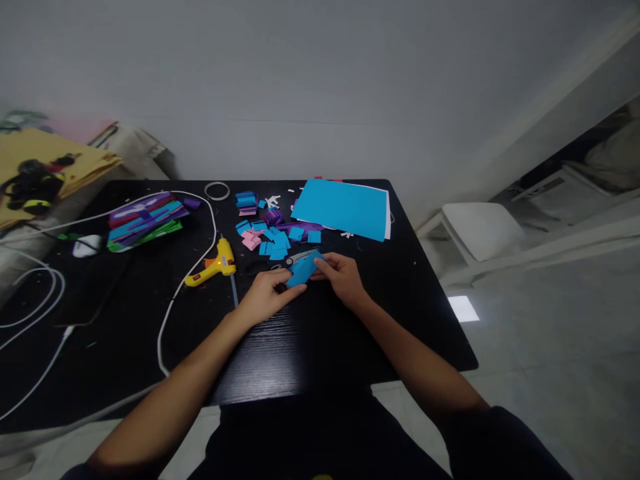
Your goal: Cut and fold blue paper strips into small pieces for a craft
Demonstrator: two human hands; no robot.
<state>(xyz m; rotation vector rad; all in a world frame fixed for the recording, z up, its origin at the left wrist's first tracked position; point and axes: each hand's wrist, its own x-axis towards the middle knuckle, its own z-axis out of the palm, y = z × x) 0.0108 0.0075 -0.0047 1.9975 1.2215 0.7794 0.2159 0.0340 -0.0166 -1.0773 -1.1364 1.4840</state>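
Between my two hands is a small piece of blue paper, tilted just above the table. My left hand pinches its lower left end between thumb and fingers. At the upper right end, my right hand grips it, thumb on top. Scissors lie right behind the paper, partly covered by it. Beyond them are small blue paper pieces and pink paper pieces, loosely heaped. Left of my left hand rests a yellow glue gun with a glue stick coming out of its back.
Large blue sheets lie at the back of the black table. Bundled coloured strips, a white cable, a dark phone-like slab and a white case are on the left. A white stool stands right.
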